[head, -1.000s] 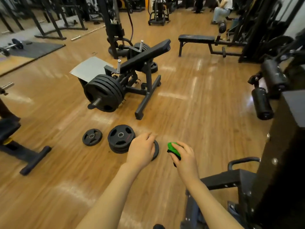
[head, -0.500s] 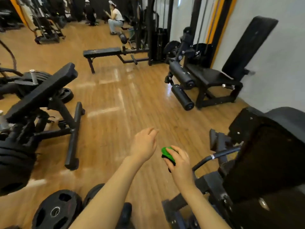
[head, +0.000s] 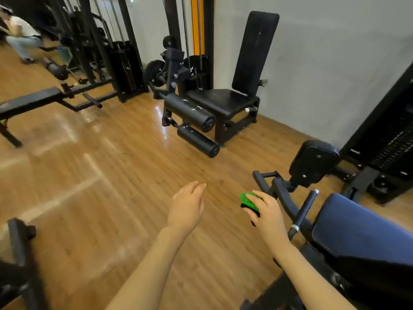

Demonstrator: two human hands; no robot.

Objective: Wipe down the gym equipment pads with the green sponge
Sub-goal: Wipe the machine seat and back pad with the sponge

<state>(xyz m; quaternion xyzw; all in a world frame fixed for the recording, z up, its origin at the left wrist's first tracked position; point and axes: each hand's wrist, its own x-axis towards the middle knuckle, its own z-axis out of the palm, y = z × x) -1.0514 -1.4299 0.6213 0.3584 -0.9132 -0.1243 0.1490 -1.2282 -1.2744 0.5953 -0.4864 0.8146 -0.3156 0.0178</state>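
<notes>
Green and likely soft and light, the sponge (head: 249, 200) is sitting folded inside the right hand's (head: 267, 214) curled fingers just beside the blue seat pad (head: 362, 231), while the left hand (head: 186, 208) is hanging relaxed, holding nothing.

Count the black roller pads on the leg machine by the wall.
2: the upper roller pad sits just in front of the seat; the lower roller pad hangs below it, nearer the floor. Others may be hidden.

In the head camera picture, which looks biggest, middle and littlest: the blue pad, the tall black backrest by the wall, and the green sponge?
1. blue pad, though it is nearest the camera, so its real size against the backrest is unsure
2. tall black backrest
3. green sponge, partly hidden in the right hand
</notes>
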